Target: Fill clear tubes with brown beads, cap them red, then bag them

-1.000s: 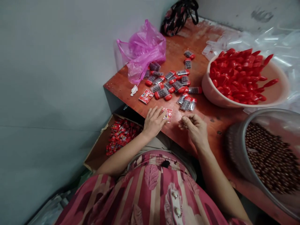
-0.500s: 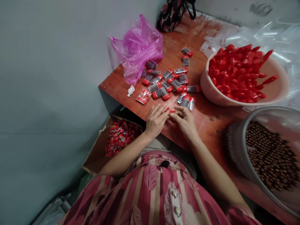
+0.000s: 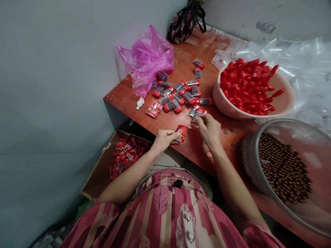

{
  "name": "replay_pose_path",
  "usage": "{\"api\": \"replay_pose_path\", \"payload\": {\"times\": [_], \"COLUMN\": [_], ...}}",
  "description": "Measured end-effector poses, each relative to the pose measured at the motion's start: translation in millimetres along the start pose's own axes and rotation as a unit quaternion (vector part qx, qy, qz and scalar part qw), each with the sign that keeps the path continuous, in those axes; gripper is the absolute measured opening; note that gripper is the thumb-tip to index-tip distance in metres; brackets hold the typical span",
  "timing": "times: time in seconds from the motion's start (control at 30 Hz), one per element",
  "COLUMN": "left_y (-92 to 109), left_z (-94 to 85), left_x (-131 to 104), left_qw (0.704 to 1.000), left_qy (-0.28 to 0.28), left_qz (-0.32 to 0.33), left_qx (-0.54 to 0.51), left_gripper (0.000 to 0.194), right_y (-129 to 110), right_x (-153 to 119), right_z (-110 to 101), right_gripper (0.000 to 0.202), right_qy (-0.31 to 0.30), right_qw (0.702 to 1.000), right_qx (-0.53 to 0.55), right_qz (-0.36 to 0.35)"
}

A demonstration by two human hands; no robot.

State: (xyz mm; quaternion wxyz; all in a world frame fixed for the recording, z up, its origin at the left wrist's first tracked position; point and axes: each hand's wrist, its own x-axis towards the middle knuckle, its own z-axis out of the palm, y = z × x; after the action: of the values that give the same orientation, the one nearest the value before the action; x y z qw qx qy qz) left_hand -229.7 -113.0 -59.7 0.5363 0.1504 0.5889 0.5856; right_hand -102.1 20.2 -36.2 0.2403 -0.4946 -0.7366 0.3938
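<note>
My left hand point(image 3: 165, 139) pinches a small red printed packet point(image 3: 182, 133) between thumb and fingers, over the table's front edge. To its right, my right hand point(image 3: 210, 131) has its fingers closed at a small clear container with a red cap point(image 3: 198, 113), one of the nearest in a loose group; the fingertips partly hide it. Other red-capped containers point(image 3: 190, 98) with dark contents lie scattered beyond both hands. A flat red printed pack point(image 3: 154, 109) rests on the table to the left of the group.
On the right stand a pink bowl point(image 3: 218, 98) of red plastic pieces and a grey-rimmed basin point(image 3: 254, 144) of brown balls. A purple plastic bag point(image 3: 152, 51) sits at the back left. Below the table edge, a cardboard box point(image 3: 94, 174) holds red wrapped packets.
My hands have moved apart. The red packet, earlier between both hands, is now in my left hand alone, while my right hand has reached to the nearest containers. The view has shifted slightly.
</note>
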Motion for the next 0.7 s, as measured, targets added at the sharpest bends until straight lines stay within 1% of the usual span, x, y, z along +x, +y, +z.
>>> {"api": "replay_pose_path", "payload": {"times": [0.03, 0.07, 0.13, 0.2, 0.27, 0.33, 0.37, 0.4, 0.43, 0.47, 0.5, 0.53, 0.57, 0.6, 0.63, 0.67, 0.7], "left_y": [-0.4, -0.5, -0.3, 0.6, 2.4, 4.9, 6.3, 7.7, 8.8, 9.6, 10.0, 10.1, 9.9, 9.6, 9.2, 8.9, 8.6], "left_z": [1.0, 2.1, 4.6, 6.8, 8.3, 9.3, 9.8, 10.5, 11.3, 12.5, 14.0, 15.9, 18.1, 20.6, 23.2, 25.8, 28.2], "left_x": [-1.5, -2.7, -3.9, -3.1, -0.5, 2.7, 4.4, 5.8, 7.1, 8.0, 8.7, 9.0, 8.9, 8.4, 7.6, 6.5, 5.1], "left_qw": [1.0, 0.999, 0.998, 0.996, 0.994, 0.991, 0.989, 0.986, 0.983, 0.98, 0.977, 0.975, 0.974, 0.974, 0.974, 0.976, 0.979], "left_qy": [0.008, 0.012, 0.015, 0.017, 0.023, 0.035, 0.045, 0.057, 0.068, 0.077, 0.082, 0.084, 0.083, 0.079, 0.073, 0.063, 0.05], "left_qz": [-0.006, -0.01, -0.016, -0.018, -0.023, -0.037, -0.044, -0.051, -0.056, -0.061, -0.063, -0.063, -0.061, -0.058, -0.054, -0.05, -0.046], "left_qx": [-0.013, -0.029, -0.058, -0.081, -0.102, -0.122, -0.133, -0.146, -0.16, -0.173, -0.185, -0.195, -0.202, -0.205, -0.206, -0.202, -0.193], "left_gripper": [0.033, 0.033, 0.034, 0.034, 0.034, 0.033, 0.033, 0.032, 0.032, 0.032, 0.032, 0.032, 0.032, 0.032, 0.031, 0.031, 0.03], "right_y": [-1.3, -2.8, -5.6, -7.0, -6.1, -2.5, 0.2, 3.2, 6.1, 8.7, 10.6, 11.4, 10.9, 9.2, 6.4, 2.9, -0.9], "right_x": [5.5, 10.8, 19.7, 25.8, 29.0, 28.6, 26.5, 23.0, 18.0, 11.4, 3.8, -4.5, -12.7, -20.1, -26.2, -30.4, -32.6], "right_z": [-2.4, -3.9, -3.8, -1.4, -0.1, -1.6, -3.2, -5.1, -6.8, -8.2, -8.8, -8.7, -7.9, -6.4, -4.7, -2.9, -1.5], "right_gripper": [0.037, 0.042, 0.048, 0.049, 0.046, 0.04, 0.037, 0.035, 0.034, 0.033, 0.032, 0.03, 0.028, 0.026, 0.024, 0.023, 0.023], "right_qy": [0.041, 0.062, 0.054, 0.033, 0.022, 0.014, 0.013, 0.015, 0.016, 0.013, 0.003, -0.017, -0.046, -0.076, -0.1, -0.115, -0.119], "right_qw": [0.995, 0.985, 0.966, 0.956, 0.952, 0.953, 0.959, 0.968, 0.982, 0.995, 1.0, 0.992, 0.971, 0.945, 0.925, 0.916, 0.918], "right_qx": [-0.086, -0.159, -0.252, -0.291, -0.305, -0.3, -0.283, -0.249, -0.189, -0.1, 0.01, 0.127, 0.232, 0.31, 0.355, 0.369, 0.362], "right_qz": [-0.004, -0.001, 0.013, 0.017, 0.021, 0.025, 0.02, 0.011, 0.001, -0.004, 0.0, 0.017, 0.042, 0.068, 0.09, 0.104, 0.108]}}
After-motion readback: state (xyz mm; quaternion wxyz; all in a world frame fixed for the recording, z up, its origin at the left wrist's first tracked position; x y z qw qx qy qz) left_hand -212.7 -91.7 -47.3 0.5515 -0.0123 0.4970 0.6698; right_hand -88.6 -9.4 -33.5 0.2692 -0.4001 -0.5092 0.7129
